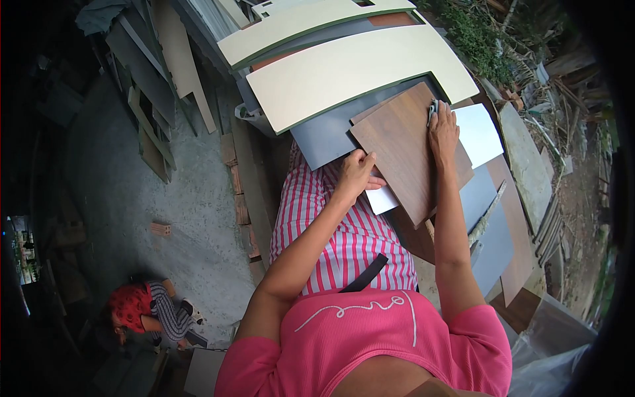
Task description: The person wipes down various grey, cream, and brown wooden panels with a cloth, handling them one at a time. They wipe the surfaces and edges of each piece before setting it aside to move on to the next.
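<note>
A brown wood-grain board (403, 149) lies slanted above my lap. My left hand (358, 175) grips its left edge, the thumb near the top face and some fingers underneath. Along the board's upper right edge lies my right hand (444, 134), its fingers bent over a small crumpled grey piece that looks like a cloth (433, 109). Most of that piece is hidden by the fingers. A white sheet (381, 199) shows below the board next to my left hand. Another brown board edge (370, 111) sticks out from beneath.
Large cream panels (360, 73) and a dark grey panel (324, 142) lie ahead. To the right are a white panel (477, 135), blue-grey panel (486, 218) and a stick (488, 212). Boards lean at far left (142, 73). Another person (149, 308) crouches at lower left near a brick (160, 229).
</note>
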`<state>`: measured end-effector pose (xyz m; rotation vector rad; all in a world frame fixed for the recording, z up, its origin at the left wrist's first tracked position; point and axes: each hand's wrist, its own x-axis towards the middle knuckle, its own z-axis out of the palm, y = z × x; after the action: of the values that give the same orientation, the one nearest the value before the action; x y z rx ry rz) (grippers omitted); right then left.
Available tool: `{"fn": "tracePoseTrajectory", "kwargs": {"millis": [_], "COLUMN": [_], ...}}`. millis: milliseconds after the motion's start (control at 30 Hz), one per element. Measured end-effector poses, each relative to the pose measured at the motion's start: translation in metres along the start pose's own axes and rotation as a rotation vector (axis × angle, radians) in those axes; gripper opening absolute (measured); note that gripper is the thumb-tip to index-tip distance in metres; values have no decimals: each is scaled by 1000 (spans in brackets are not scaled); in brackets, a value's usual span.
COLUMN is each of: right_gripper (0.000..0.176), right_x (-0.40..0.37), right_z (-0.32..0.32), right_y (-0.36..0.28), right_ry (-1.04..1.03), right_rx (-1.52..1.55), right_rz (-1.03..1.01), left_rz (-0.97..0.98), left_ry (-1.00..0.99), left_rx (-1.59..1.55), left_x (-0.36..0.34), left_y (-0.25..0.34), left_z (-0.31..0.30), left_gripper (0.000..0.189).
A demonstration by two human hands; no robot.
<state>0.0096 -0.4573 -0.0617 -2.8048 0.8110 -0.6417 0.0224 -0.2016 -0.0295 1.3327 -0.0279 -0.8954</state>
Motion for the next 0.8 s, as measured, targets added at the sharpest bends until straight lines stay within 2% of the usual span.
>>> {"fn": "tracePoseTrajectory", "kwargs": {"millis": [67,200,300,367,467,500,567,633,700,800], "right_gripper": [44,45,47,49,48,48,48,47,47,44], "right_x": [-25,-87,-135,-163,-192,-191,-186,-168,-139,-89], "right_z": [-11,-37,-52,-62,-65,-66,-69,-61,-51,-27], "right_y": [20,42,30,0,-47,-55,-81,-95,-96,-81], "right_ry": [-28,-20,-50,-106,-160,-175,-258,-263,-239,-101], "right_rx": [-59,-102,-83,-58,-136,-119,7,41,78,30], "right_rz": [185,258,326,256,52,41,-155,-263,-334,-342], "left_rz": [-24,-25,-20,49,36,44,23,50,174,128], "left_ry": [-4,-8,8,32,25,36,21,37,28,23], "left_rx": [-3,8,7,-30,-30,-43,-82,-64,-16,-114], "left_x": [1,1,1,5,5,6,0,5,13,6], "left_y": [-1,-4,-6,-13,-12,-14,-6,-15,-28,-20], "left_z": [0,0,0,1,0,0,0,-2,-5,-4], "left_gripper": [32,32,30,28,28,27,30,29,28,29]}}
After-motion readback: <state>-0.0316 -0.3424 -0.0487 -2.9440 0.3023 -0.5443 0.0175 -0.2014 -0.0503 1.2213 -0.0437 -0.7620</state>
